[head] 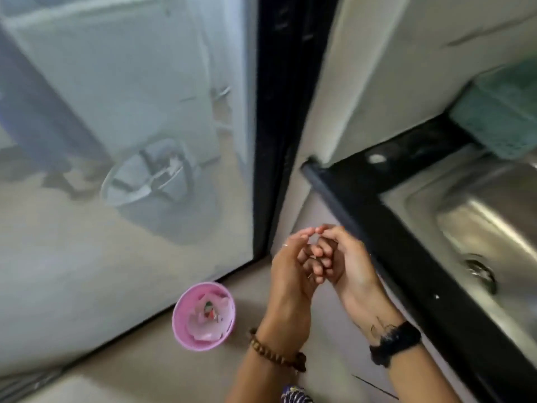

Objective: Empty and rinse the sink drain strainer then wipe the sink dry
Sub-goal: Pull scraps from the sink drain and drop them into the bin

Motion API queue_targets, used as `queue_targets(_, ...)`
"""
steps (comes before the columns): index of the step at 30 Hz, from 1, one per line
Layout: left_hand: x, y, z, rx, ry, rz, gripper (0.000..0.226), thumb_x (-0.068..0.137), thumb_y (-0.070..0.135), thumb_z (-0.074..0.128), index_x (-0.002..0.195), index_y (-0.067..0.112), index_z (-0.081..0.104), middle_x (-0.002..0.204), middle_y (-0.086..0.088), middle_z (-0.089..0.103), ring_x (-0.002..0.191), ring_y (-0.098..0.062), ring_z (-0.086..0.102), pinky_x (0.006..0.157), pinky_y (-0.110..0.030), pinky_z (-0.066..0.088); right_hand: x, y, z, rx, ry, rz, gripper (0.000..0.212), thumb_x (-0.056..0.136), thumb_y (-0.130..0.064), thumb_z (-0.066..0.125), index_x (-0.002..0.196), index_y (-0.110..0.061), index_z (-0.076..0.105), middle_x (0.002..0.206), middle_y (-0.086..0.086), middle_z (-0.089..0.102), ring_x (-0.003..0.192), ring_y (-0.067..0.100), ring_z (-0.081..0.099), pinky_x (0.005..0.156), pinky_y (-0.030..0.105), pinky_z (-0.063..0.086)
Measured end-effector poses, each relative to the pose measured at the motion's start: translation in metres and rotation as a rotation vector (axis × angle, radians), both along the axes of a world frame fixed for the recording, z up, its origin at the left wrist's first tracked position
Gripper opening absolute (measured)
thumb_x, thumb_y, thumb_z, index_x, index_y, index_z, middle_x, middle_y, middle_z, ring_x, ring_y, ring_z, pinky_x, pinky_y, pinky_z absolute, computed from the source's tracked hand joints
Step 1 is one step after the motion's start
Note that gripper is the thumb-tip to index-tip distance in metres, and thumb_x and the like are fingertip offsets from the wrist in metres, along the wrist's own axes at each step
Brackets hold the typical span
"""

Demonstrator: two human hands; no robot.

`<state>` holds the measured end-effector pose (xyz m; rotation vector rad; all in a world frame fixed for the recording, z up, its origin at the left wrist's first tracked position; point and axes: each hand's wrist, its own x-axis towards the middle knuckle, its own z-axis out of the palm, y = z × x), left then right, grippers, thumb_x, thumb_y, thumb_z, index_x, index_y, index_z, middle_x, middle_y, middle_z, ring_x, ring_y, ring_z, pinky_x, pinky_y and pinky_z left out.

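Hands [316, 260] clasped left of sink [476, 216]

text: none readable | labels, brands, numbers: none legible — view blurred | dark mark on the right wrist [377, 327] — too smeared to read

Pink bin [203, 315] on your beige floor [145, 370], pale pink and white scraps inside with a red-green speck. Brown bead bracelet [276, 354] on your left wrist, black band [395, 343] on your right, dark ink marks just above it. Sink [482, 228] is silver steel, counter edge [406, 257] black. Teal perforated basket [502, 117], blurred, possibly a rack. Grey bucket [157, 181] behind hazy glass. Door frame [279, 112] black, wall [392, 68] cream.
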<state>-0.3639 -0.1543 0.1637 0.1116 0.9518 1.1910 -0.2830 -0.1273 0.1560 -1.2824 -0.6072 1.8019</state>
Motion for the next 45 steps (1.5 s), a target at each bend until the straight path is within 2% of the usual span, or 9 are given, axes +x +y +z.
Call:
queue_targets(6, 0.102, 0.027, 0.054, 0.177, 0.19, -0.351, 0.018, 0.093, 0.011, 0.041, 0.097, 0.01, 0.059, 0.056, 0.002, 0.058, 0.048, -0.007, 0.051, 0.046, -0.015, 0.04, 0.117, 0.011, 0.062, 0.063, -0.015, -0.227, 0.038, 0.084, -0.015, 0.041, 0.049, -0.022, 0.055, 0.039, -0.006, 0.038, 0.035, 0.008, 0.037, 0.033, 0.021, 0.032)
queue_targets(13, 0.26, 0.094, 0.039, 0.209, 0.337, -0.682, 0.017, 0.093, 0.003, 0.042, 0.083, 0.007, 0.056, 0.063, -0.004, 0.057, 0.041, -0.005, 0.052, 0.041, -0.014, 0.043, 0.27, 0.048, 0.036, -0.042, -0.155, -0.482, 0.03, 0.086, -0.015, 0.045, 0.057, -0.018, 0.052, 0.04, -0.005, 0.038, 0.034, 0.01, 0.035, 0.036, 0.017, 0.03)
queue_targets(17, 0.341, 0.139, -0.018, 0.176, 0.738, -0.9, 0.019, 0.093, 0.007, 0.044, 0.1, 0.001, 0.06, 0.077, -0.011, 0.065, 0.05, -0.01, 0.059, 0.047, -0.019, 0.049, 0.348, 0.069, -0.013, -0.169, -0.387, -0.58, 0.014, 0.089, -0.013, 0.051, 0.081, -0.012, 0.063, 0.058, 0.001, 0.054, 0.049, 0.015, 0.049, 0.044, 0.021, 0.041)
queue_targets(21, 0.382, 0.164, -0.087, 0.298, 1.28, -1.251, 0.02, 0.087, 0.015, 0.052, 0.101, 0.015, 0.067, 0.111, -0.01, 0.067, 0.101, -0.027, 0.062, 0.081, -0.029, 0.049, 0.399, 0.064, -0.079, -0.303, -0.701, -0.462, 0.016, 0.088, -0.015, 0.053, 0.097, -0.008, 0.064, 0.092, 0.013, 0.068, 0.074, 0.023, 0.062, 0.059, 0.028, 0.048)
queue_targets(23, 0.393, 0.167, -0.114, 0.308, 1.4, -1.317, 0.022, 0.085, 0.014, 0.053, 0.099, 0.021, 0.068, 0.113, -0.007, 0.066, 0.104, -0.026, 0.06, 0.082, -0.029, 0.047, 0.408, 0.06, -0.108, -0.352, -0.858, -0.344, 0.017, 0.086, -0.018, 0.056, 0.099, -0.012, 0.064, 0.099, 0.012, 0.069, 0.087, 0.028, 0.064, 0.07, 0.034, 0.051)
queue_targets(31, 0.412, 0.141, -0.173, 0.626, 1.78, -1.627, 0.03, 0.095, 0.019, 0.04, 0.123, 0.014, 0.05, 0.133, -0.011, 0.046, 0.116, -0.03, 0.052, 0.092, -0.04, 0.045, 0.405, 0.06, -0.168, -0.286, -1.43, 0.129, 0.027, 0.093, -0.026, 0.04, 0.108, -0.011, 0.057, 0.097, 0.01, 0.069, 0.087, 0.031, 0.065, 0.067, 0.032, 0.046)
queue_targets(36, 0.413, 0.133, -0.179, 0.594, 1.77, -1.553, 0.027, 0.094, 0.016, 0.04, 0.116, 0.01, 0.054, 0.127, -0.011, 0.054, 0.113, -0.03, 0.055, 0.088, -0.039, 0.047, 0.407, 0.057, -0.177, -0.322, -1.362, 0.114, 0.023, 0.092, -0.021, 0.043, 0.106, -0.009, 0.058, 0.1, 0.013, 0.068, 0.089, 0.032, 0.064, 0.071, 0.033, 0.048)
queue_targets(42, 0.402, 0.147, -0.162, 0.265, 1.465, -1.265, 0.011, 0.085, 0.015, 0.057, 0.093, 0.014, 0.065, 0.103, -0.011, 0.068, 0.091, -0.027, 0.062, 0.077, -0.033, 0.05, 0.421, 0.05, -0.149, -0.312, -0.858, -0.327, 0.013, 0.083, -0.014, 0.061, 0.096, -0.014, 0.066, 0.093, 0.006, 0.068, 0.078, 0.018, 0.062, 0.066, 0.029, 0.052)
queue_targets(45, 0.397, 0.151, -0.147, 0.256, 1.349, -1.154, 0.001, 0.083, 0.015, 0.065, 0.083, 0.016, 0.064, 0.095, -0.008, 0.068, 0.079, -0.017, 0.058, 0.065, -0.024, 0.046, 0.426, 0.045, -0.127, -0.284, -0.716, -0.454, 0.01, 0.085, -0.014, 0.061, 0.093, -0.011, 0.066, 0.08, 0.006, 0.067, 0.06, 0.013, 0.057, 0.049, 0.019, 0.045)
